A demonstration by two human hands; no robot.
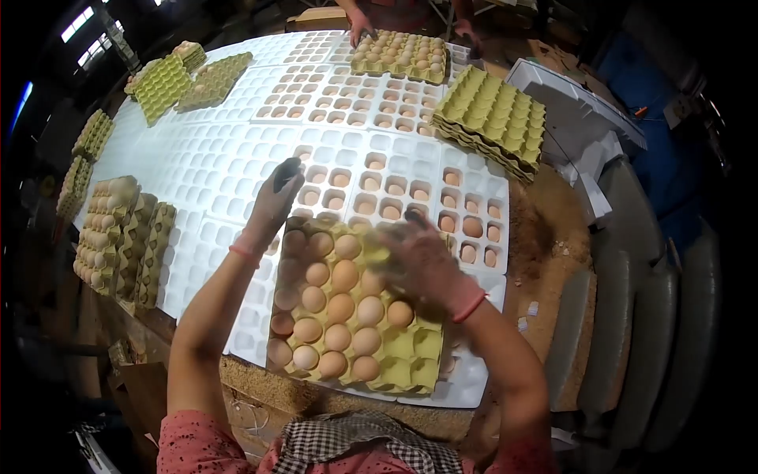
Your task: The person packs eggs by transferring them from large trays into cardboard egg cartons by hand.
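My left hand (276, 197), with dark fingertip covers, reaches over the white foam trays near a pocket row. Its fingers are drawn together; what they hold, if anything, is hidden. Smeared by motion, my right hand (422, 257) is over the upper right of a yellow-green pulp egg tray (410, 371); its grip cannot be made out. Brown eggs (339, 308) fill much of this tray, while several cups at its lower right are bare. Beyond it, a white foam tray (403, 146) has small brown eggs in many square pockets.
Stacked pulp trays (493, 118) stand at the right. Trays of eggs (106, 233) lean at the left edge, with more pulp trays (162, 87) farther back. Across the table, another person's hand (361, 28) touches a full egg tray (399, 55). A white foam box (568, 103) lies right.
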